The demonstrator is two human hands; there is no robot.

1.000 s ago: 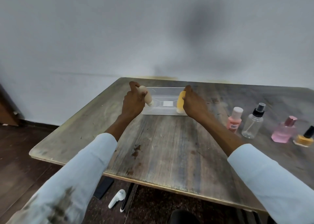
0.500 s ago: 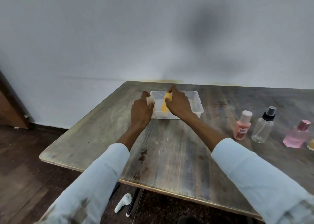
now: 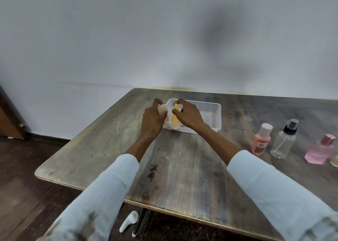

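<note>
Worn wooden table [image 3: 182, 160] with a clear tray [image 3: 218, 116], pink bottle [image 3: 260, 142], spray bottle [image 3: 283, 144] and perfume bottle [image 3: 318, 152] on it.

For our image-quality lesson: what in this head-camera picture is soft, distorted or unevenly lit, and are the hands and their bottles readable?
Head view: soft even light, no hard shadows; a dark smudge blots the wall; the table has its near edge bowed by the wide lens; the sleeves smear near the bottom; left hand, right hand, pale bottle and yellow bottle read clearly, slightly soft.

Orange tube [image 3: 175, 116], cream tube [image 3: 163, 109], clear tray [image 3: 217, 116].
</note>
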